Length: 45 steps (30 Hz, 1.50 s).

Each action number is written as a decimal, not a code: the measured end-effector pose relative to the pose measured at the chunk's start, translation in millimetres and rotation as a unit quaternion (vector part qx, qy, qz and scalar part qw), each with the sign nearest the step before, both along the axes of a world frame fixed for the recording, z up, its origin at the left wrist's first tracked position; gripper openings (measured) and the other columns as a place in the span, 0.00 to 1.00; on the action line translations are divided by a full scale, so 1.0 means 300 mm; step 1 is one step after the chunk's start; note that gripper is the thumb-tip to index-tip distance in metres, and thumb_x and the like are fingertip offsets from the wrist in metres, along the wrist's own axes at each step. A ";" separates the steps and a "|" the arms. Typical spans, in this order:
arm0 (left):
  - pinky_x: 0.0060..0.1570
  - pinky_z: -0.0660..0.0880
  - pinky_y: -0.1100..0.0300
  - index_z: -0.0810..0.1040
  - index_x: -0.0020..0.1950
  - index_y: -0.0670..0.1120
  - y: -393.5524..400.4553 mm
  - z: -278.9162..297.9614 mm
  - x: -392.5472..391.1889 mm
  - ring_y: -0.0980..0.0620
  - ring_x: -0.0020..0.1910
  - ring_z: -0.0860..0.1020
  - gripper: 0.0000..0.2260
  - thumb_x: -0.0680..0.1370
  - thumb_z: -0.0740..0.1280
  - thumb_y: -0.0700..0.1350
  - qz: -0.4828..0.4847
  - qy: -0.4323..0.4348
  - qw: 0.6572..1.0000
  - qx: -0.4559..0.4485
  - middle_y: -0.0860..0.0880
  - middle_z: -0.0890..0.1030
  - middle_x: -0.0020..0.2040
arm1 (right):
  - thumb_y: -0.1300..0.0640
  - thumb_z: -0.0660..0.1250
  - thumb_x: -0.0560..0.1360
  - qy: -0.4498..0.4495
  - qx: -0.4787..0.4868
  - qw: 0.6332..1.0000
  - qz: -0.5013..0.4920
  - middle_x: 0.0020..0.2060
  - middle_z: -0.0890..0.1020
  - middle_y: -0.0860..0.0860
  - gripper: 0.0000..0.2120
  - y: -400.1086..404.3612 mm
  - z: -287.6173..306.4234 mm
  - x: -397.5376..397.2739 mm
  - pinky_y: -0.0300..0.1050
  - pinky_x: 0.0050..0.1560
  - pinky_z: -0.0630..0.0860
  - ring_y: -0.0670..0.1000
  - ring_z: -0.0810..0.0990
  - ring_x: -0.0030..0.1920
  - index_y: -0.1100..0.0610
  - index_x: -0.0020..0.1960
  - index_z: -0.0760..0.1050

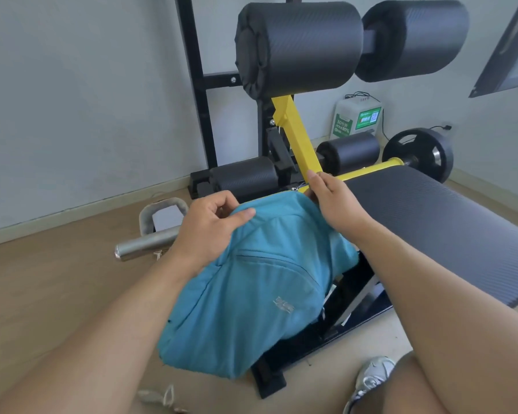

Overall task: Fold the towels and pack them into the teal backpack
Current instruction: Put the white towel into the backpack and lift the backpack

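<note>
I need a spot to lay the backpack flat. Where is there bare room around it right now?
The black bench pad, right of the teal backpack, is bare. So is the wood floor to its left, between the wall and the left forearm. Crowded: behind the left hand, a silver bar lies on the floor; ahead, the rollers and yellow frame.

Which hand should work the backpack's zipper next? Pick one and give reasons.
Right. The right hand is already at the zipper end on top of the teal backpack, fingers pinched there. The left hand grips the bag's top fabric, well placed to steady it.
</note>
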<state>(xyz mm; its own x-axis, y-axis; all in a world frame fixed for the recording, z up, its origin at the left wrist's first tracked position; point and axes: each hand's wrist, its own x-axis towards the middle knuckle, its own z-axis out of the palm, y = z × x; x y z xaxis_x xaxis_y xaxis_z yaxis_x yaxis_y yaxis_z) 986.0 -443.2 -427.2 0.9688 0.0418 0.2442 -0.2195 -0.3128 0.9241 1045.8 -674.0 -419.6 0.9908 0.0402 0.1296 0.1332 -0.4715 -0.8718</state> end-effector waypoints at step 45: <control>0.38 0.70 0.75 0.84 0.45 0.54 0.120 0.063 -0.035 0.69 0.35 0.77 0.03 0.78 0.74 0.46 0.194 -0.173 0.964 0.065 0.72 0.80 0.33 | 0.53 0.53 0.87 0.269 -0.159 0.950 0.017 0.68 0.77 0.61 0.20 0.148 -0.452 0.116 0.50 0.63 0.72 0.61 0.77 0.65 0.64 0.72 0.72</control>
